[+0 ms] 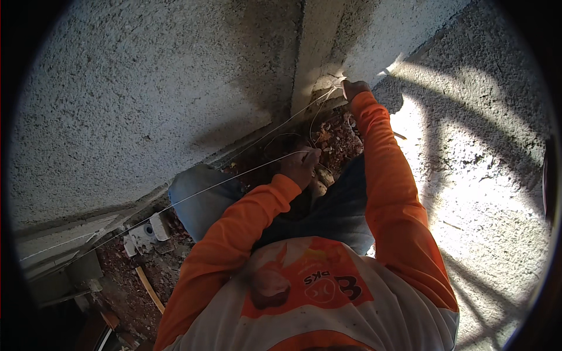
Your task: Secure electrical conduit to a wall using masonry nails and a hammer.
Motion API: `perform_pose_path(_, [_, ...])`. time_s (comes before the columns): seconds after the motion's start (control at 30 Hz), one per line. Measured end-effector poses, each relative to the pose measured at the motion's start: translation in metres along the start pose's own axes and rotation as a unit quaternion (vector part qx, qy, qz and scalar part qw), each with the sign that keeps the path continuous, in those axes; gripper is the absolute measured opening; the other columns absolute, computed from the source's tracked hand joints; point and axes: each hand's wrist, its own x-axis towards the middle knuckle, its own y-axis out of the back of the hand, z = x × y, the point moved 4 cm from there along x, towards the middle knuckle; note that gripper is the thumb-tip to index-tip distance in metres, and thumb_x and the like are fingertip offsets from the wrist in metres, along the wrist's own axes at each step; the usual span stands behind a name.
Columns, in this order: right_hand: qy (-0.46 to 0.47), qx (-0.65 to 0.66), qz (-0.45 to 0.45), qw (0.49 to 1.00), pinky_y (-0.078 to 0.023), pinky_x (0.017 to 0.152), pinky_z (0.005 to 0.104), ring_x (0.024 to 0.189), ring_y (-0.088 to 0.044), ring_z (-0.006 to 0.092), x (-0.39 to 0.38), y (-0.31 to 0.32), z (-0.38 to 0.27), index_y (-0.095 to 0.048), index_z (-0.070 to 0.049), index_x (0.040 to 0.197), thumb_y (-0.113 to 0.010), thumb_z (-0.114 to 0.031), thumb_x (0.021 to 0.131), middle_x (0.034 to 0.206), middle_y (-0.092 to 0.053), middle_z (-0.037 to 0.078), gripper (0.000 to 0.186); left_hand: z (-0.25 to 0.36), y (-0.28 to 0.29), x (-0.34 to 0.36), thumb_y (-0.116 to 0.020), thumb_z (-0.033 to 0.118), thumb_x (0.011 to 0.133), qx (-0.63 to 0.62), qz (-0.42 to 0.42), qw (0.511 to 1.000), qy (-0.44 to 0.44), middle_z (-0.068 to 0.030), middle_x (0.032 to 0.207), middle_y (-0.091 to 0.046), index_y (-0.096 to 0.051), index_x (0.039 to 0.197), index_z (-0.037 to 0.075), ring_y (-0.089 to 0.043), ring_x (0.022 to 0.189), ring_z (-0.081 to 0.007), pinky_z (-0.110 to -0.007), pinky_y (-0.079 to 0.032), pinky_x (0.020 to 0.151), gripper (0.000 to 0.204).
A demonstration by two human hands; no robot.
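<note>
My left hand is closed, its fingers pinching a thin pale string that runs off taut toward the lower left. Farther off, by the foot of the wall corner, my right hand is closed on strands of pale string. Thin loops of it hang between the two hands, and another length runs down to the left along the wall. The right fingertips are partly lost in glare and shadow, so their exact grip is hard to see.
Rough plastered wall rises on the left, with a sunlit rough concrete surface on the right. Reddish rubble lies around my feet. A pale block with a round hole and a wooden strip lie at the lower left.
</note>
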Motion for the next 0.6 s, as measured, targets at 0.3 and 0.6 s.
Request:
perform_pose_path(0.3, [-0.135,0.131,-0.078,0.979,-0.040,0.082,0.0387,0.097,-0.052,0.0292,-0.023,-0.011,0.012,-0.059,-0.004,0.084,-0.053,-0.037,0.072,0.090,-0.058,0.018,0.036,0.000,-0.003,0.000,-0.047,0.032,0.081,0.002,-0.009,1.000,0.004,-0.0054,0.069,-0.053,-0.056,0.080,0.000,-0.050,0.057,-0.0104,-0.024,-0.042,0.056,0.033])
perform_pose_path(0.6, [-0.023,0.541,0.061,0.838,-0.043,0.070,0.0331,0.077,-0.057,0.0273,-0.058,0.047,-0.041,-0.057,0.001,0.089,-0.053,-0.032,0.076,0.080,-0.060,0.014,0.035,0.004,-0.004,0.006,-0.050,0.028,0.082,-0.052,-0.007,0.997,0.059,-0.0043,0.069,-0.055,-0.057,0.083,0.000,-0.051,0.060,-0.0087,-0.023,-0.042,0.058,0.029])
